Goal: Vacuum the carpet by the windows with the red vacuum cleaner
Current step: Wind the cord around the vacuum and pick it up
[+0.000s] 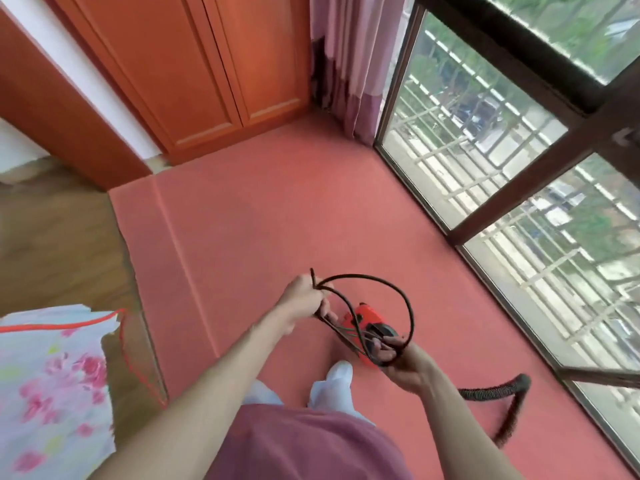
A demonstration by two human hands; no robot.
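Note:
The red vacuum cleaner (pixel 366 318) sits on the pink-red carpet (pixel 263 216) just ahead of my feet, partly hidden behind my hands. A black power cord (pixel 381 282) loops in the air between my hands. My left hand (pixel 304 299) grips one end of the loop, with a short cord end sticking up past the fingers. My right hand (pixel 398 362) holds several gathered coils of the cord above the vacuum. The black ribbed hose (pixel 509 407) curves over the carpet at lower right.
Tall windows (pixel 485 150) with dark frames and outside bars run along the right. A pink curtain (pixel 349 64) hangs in the far corner beside an orange wooden wardrobe (pixel 194 71). Wood floor (pixel 59 244) and a floral bedsheet (pixel 52 386) lie to the left.

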